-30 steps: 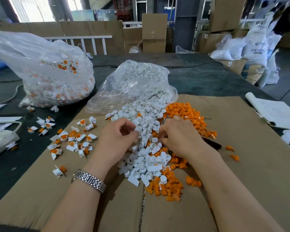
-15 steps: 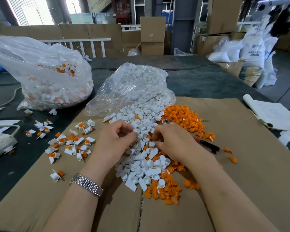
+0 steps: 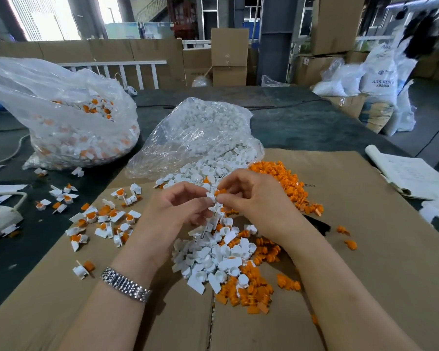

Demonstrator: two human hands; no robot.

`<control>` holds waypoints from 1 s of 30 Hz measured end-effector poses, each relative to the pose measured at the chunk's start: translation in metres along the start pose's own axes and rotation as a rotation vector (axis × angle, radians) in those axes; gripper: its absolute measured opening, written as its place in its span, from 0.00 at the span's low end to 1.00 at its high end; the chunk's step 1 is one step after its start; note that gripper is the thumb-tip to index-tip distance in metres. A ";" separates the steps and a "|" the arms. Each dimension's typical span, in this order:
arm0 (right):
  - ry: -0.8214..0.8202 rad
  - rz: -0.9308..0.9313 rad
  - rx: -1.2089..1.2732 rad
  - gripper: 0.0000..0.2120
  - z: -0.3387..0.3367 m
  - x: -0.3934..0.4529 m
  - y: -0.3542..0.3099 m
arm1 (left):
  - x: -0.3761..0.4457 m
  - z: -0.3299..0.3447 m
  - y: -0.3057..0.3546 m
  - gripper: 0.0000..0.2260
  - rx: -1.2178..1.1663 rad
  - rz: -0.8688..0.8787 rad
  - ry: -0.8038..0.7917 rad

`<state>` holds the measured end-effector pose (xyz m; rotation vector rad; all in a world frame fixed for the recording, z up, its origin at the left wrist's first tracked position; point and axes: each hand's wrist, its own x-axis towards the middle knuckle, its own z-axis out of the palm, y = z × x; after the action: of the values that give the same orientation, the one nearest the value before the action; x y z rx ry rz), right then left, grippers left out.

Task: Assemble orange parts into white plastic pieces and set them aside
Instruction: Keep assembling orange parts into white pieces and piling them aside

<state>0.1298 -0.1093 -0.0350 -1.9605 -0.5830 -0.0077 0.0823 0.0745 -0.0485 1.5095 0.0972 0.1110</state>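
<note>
A heap of loose white plastic pieces (image 3: 213, 254) lies mid-cardboard, with orange parts (image 3: 287, 181) piled behind it on the right and more orange parts (image 3: 249, 292) in front. My left hand (image 3: 173, 214) pinches a small white piece (image 3: 210, 197) just above the heap. My right hand (image 3: 259, 198) pinches an orange part (image 3: 220, 191) that touches this white piece. Assembled white-and-orange pieces (image 3: 104, 221) lie scattered to the left.
A clear bag of white pieces (image 3: 200, 133) lies open behind the heap. A bigger clear bag of assembled pieces (image 3: 69, 122) sits at the back left. A paper pad (image 3: 411, 173) lies on the right, a black tool (image 3: 317, 225) behind my right wrist. The cardboard sheet (image 3: 365, 249) covers the table.
Both hands have lifted out of the heap and come together, the left now holding a white piece and the right an orange part against it.
</note>
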 end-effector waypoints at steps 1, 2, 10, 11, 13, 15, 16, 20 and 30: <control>0.000 -0.005 0.001 0.05 0.000 0.000 0.000 | -0.001 0.000 0.000 0.05 -0.010 0.003 -0.010; -0.005 -0.013 -0.005 0.04 0.000 0.000 -0.001 | -0.001 0.000 0.000 0.05 -0.013 0.008 -0.016; 0.016 -0.023 0.086 0.05 -0.005 -0.002 -0.002 | -0.004 0.001 0.002 0.10 -0.027 0.060 -0.053; 0.023 -0.026 0.103 0.04 -0.005 -0.001 -0.002 | -0.005 0.002 0.002 0.11 -0.033 0.068 -0.051; 0.037 -0.036 0.127 0.03 -0.005 -0.002 -0.004 | -0.004 0.003 0.002 0.12 -0.095 0.055 -0.064; 0.044 -0.060 0.143 0.03 -0.005 -0.002 -0.005 | -0.002 0.002 0.002 0.10 -0.264 0.006 -0.107; 0.042 -0.072 0.151 0.03 -0.005 -0.002 -0.006 | 0.000 0.001 0.001 0.08 -0.336 -0.016 -0.119; 0.044 -0.063 0.111 0.02 -0.002 -0.001 -0.006 | 0.001 0.001 -0.001 0.07 -0.332 0.002 -0.080; 0.081 -0.054 0.061 0.02 0.005 -0.003 -0.007 | -0.005 0.010 -0.001 0.08 -0.066 0.114 -0.004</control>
<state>0.1234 -0.1043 -0.0324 -1.8759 -0.5764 -0.1023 0.0787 0.0639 -0.0491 1.4488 0.0038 0.2009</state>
